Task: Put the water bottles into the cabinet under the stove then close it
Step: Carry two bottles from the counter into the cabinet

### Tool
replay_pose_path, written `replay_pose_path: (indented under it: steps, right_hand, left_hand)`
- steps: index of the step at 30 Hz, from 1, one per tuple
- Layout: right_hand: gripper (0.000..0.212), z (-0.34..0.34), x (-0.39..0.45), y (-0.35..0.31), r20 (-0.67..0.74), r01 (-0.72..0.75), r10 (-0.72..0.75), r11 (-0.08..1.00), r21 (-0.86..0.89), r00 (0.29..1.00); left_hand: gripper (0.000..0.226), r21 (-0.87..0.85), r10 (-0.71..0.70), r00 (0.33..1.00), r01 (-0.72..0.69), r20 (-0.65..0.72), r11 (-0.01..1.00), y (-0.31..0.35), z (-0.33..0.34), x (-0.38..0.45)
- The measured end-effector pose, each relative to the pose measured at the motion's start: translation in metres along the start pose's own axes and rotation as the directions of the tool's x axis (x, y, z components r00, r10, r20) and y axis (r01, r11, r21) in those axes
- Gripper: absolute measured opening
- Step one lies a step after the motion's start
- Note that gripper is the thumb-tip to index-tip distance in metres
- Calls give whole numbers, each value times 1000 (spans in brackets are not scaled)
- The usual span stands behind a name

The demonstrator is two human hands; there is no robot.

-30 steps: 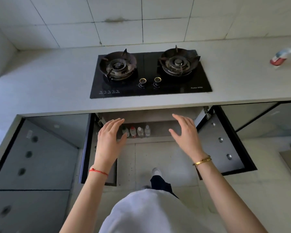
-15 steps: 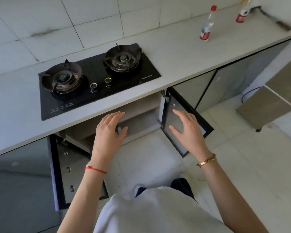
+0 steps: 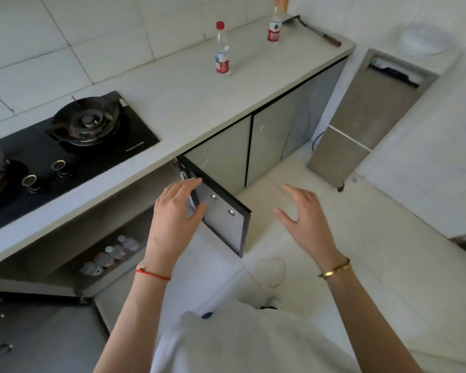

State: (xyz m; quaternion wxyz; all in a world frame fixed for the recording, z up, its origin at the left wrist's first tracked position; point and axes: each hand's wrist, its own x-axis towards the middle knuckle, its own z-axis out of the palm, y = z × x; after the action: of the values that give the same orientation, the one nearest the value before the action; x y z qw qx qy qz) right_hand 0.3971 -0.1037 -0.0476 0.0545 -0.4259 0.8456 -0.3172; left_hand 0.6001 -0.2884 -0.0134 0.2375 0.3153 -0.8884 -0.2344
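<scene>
two red-labelled water bottles (image 3: pixel 222 49) on the counter (image 3: pixel 172 98), print unreadable; left hand (image 3: pixel 172 219) and right hand (image 3: pixel 307 224) spread, empty.

Pale grey surface (image 3: pixel 172 103) along white wall tiles (image 3: pixel 92 28), knife (image 3: pixel 319 32) lying at its far end, white bowl (image 3: pixel 423 40) on a separate ledge, closed grey cupboard doors (image 3: pixel 275 141) below, white floor tiles (image 3: pixel 361 224)

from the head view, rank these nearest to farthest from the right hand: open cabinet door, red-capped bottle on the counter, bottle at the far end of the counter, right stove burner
From the right hand:
1. open cabinet door, just to its left
2. right stove burner, far left on the counter
3. red-capped bottle, mid-counter, beyond the burner
4. far bottle, at the counter's end
</scene>
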Motion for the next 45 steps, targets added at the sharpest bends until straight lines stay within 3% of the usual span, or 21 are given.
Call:
replay_pose_path:
  steps: [10,15,24,35,45]
  right_hand:
    - [54,-92,46,121,-54,-101,100,995,-10,993]
    - [54,-109,86,153,-61,-116,116,993,-3,991]
    - [53,-103,187,201,-33,-112,113,993,30,993]
    - [55,-107,401,228,6,-21,21,999,29,1000]
    - [55,-87,535,239,47,58,-60,997,47,997]
  left_hand:
    - [45,-59,108,994,-110,-26,992,96,101,76]
    - [44,-51,84,996,-84,-3,995,111,127,114]
    - [43,-60,82,997,-82,-9,995,115,177,209]
    - [44,-48,-2,996,-2,-84,999,104,205,386]
    - [45,18,-59,994,61,-90,998,79,220,496]
